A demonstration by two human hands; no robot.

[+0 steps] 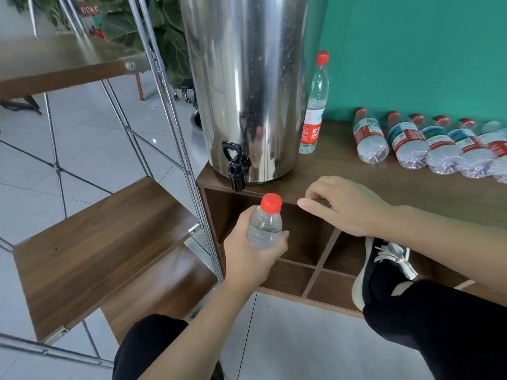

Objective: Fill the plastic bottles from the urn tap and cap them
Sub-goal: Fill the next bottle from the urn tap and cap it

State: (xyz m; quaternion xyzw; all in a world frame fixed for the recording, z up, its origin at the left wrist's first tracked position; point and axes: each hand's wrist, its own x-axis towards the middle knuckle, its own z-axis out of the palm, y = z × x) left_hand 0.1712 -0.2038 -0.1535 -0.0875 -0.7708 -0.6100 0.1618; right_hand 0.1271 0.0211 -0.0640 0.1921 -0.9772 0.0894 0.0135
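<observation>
Nearest the camera, the left hand (251, 259) grips a clear plastic bottle (265, 229) around its body, fingers and thumb curled round it, holding it upright in front of the open cubby shelf (301, 272). The bottle wears a red cap (271, 202) and looks filled with water. Just to its right and a little farther, the right hand (347, 205) hovers with fingers loosely bent, holding nothing, apart from the cap and just above the front edge of the wooden counter (384, 182). The two hands are apart, the bottle held by the left one only.

Beyond the bottle and slightly left, the black tap (236, 167) hangs from the base of the steel urn (247, 86), which stands on the counter's left end. The held bottle is below and nearer than the tap, not under its spout.

Just right of the urn an upright capped bottle (314, 105) stands on the counter. Farther right, a row of lying bottles (428, 145) with red caps rests side by side against the green wall (411, 50).

At left stands a metal-framed rack (109, 237) with wooden shelves.
</observation>
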